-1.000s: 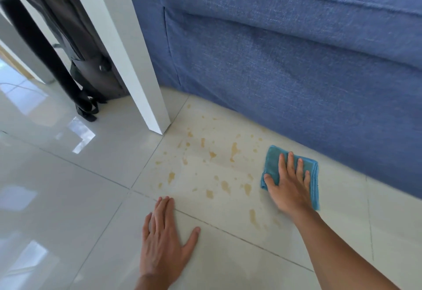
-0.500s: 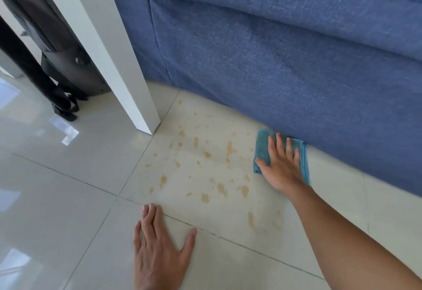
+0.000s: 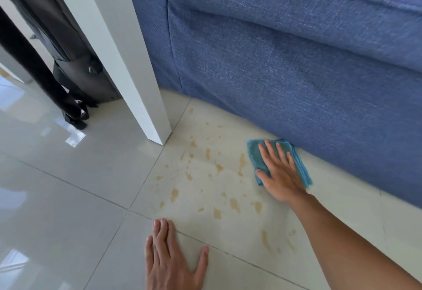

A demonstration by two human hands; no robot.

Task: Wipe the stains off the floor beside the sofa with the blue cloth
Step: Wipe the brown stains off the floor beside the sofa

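Right hand (image 3: 282,175): flat, fingers spread, pressing folded blue microfibre cloth (image 3: 254,155) on glossy cream floor tile (image 3: 91,175); tan stains (image 3: 205,180) at nine o'clock. Left hand (image 3: 173,262): flat, empty.

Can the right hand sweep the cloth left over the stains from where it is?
Probably yes. The right hand lies flat on the cloth by the sofa, and only bare floor separates it from the stains.

both forearms bare, no sleeves or jewelry vis.
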